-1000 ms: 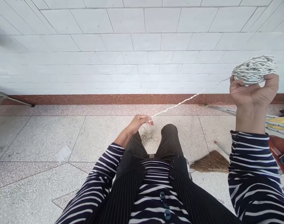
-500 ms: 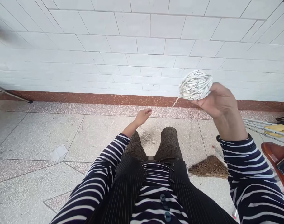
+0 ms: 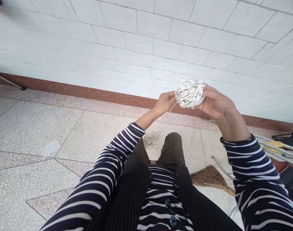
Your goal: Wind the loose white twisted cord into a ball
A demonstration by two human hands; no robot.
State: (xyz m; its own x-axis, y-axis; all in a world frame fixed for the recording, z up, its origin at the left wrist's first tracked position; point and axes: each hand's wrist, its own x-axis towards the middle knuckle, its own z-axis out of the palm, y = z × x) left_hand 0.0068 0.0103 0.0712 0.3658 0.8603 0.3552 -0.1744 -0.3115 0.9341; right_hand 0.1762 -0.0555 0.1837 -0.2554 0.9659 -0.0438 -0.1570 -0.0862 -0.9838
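A wound ball of white rope with dark flecks [image 3: 190, 93] is held up in front of the wall. My right hand [image 3: 217, 104] grips it from the right, thumb on the near side and fingers partly hidden beneath. On the ball's left side, my left hand [image 3: 165, 102] has its fingers closed against the edge; the fingertips are partly covered. A thin strand [image 3: 172, 107] hangs down from the ball beside the left hand. Loose tangled cord [image 3: 150, 141] lies on the floor between my knees.
White tiled wall [image 3: 148, 41] rises just ahead. A straw broom [image 3: 209, 176] lies on the floor to the right, near metal poles with a yellow part [image 3: 276, 144]. A white paper piece [image 3: 50, 148] is on the left floor; a metal leg [image 3: 10, 80] stands farther left.
My left hand has risen to the right and now meets the ball. The ball in my right hand has come slightly left and turned. The head view has tilted.
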